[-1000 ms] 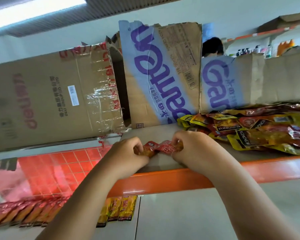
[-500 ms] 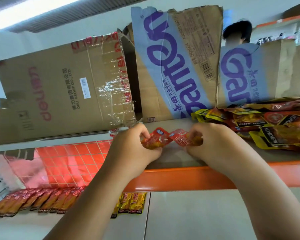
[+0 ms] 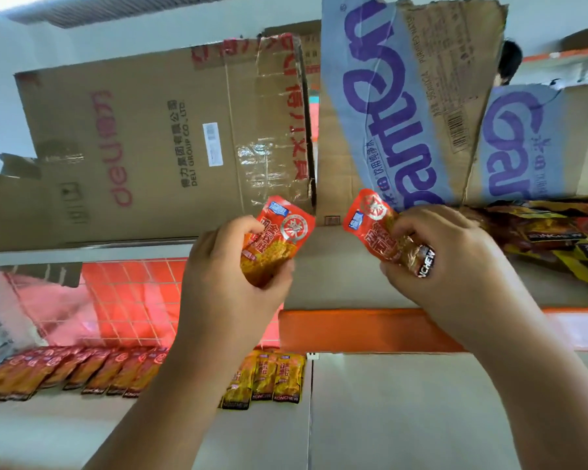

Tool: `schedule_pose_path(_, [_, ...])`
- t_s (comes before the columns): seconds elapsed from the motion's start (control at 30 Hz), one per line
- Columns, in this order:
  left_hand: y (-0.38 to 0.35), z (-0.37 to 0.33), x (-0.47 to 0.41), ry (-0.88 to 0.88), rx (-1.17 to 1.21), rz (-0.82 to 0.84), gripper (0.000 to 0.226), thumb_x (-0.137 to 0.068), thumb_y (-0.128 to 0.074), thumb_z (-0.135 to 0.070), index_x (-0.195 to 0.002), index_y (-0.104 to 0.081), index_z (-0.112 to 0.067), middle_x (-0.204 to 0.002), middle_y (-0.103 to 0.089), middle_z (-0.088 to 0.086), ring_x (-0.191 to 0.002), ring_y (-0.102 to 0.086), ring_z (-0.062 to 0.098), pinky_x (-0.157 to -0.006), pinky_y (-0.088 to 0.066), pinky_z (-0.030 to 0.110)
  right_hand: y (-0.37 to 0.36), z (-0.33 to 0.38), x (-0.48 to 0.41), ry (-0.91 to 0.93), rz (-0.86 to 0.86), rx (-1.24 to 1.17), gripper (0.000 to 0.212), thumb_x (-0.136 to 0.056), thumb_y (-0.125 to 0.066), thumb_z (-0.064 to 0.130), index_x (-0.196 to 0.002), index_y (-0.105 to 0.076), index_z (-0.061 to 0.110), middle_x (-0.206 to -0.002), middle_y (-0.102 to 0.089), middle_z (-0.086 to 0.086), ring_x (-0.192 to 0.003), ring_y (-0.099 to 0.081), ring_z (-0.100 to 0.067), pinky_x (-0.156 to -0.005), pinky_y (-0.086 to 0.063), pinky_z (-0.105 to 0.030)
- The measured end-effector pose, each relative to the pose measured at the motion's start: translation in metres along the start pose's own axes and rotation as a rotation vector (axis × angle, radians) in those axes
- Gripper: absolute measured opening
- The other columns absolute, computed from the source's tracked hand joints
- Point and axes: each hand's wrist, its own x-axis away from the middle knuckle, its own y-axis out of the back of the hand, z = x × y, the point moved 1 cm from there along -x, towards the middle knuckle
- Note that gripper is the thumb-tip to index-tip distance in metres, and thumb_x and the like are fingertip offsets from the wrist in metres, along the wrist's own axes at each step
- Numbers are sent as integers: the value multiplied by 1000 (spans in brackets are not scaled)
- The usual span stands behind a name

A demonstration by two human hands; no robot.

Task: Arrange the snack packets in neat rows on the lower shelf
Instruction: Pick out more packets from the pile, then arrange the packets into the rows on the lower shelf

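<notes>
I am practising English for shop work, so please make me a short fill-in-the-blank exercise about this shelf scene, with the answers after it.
1. The left hand grips the left packet and the right hand grips the right packet; both packets are ___.
2. On the lower shelf, ___ yellow packets lie right of the longer row of packets.
3. The upper shelf's front edge is ___.
Missing words: red; three; orange.

Ahead of you an orange-edged shelf carries cardboard boxes standing before a pale wall. Below it lies the white lower shelf. Red floor tiles show to your left; a ceiling vent runs overhead.
</notes>
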Motion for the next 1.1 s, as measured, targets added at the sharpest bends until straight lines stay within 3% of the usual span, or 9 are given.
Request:
schedule_pose_path(0.17, [34,62,14,110,16,22,47,-73,-83,-32,-115,-64,-22,-98,-68,-2,-92,-63,22,-79,-51,37,-51,63,-2,50,35,-7,32,-71,-81,30,-98,-65,25,-107,-62,8,-98,-55,-17,-80,-40,-27])
schedule_pose_path(0.4, [98,173,36,138,-44,50,48,-71,-84,-33,-112,-67,-15,-97,-66,-2,-94,-57,18,-75,-32,15,-140,156,-7,106,107,1,30,-73,-81,29,-98,-66,23,-107,-63,7,-96,-56,-18,-78,-41,-28])
schedule_pose_path(0.5, [125,225,51,193,-57,85,49,-71,-85,-34,-114,-67,-16,-97,-63,-7,-94,-54,14,-75,-33,8,-190,193,-3,97,146,-37,27,-74,-82,28,-94,-63,26,-99,-59,10,-91,-54,-15,-74,-40,-29])
schedule_pose_path(0.63, [154,289,76,235,-88,132,52,-71,-91,-31,-115,-67,-16,-99,-61,-9,-94,-56,18,-77,-41,27,-261,227,15,32,249,-67,28,-74,-82,29,-96,-64,25,-99,-59,10,-91,-57,-18,-76,-49,-35])
schedule_pose_path(0.77, [175,344,96,271,-88,156,52,-73,-91,-30,-116,-66,-15,-105,-67,-2,-96,-60,21,-82,-52,35,-315,246,32,-24,319,-82,30,-73,-83,30,-95,-64,23,-97,-60,7,-87,-58,-18,-73,-52,-38])
schedule_pose_path(1.1, [178,424,135,422,-80,199,48,-72,-91,-31,-112,-66,-21,-102,-64,-10,-95,-56,11,-85,-46,27,-409,271,58,-153,475,-63,32,-75,-79,46,-86,-54,30,-92,-52,8,-82,-55,-15,-74,-49,-36])
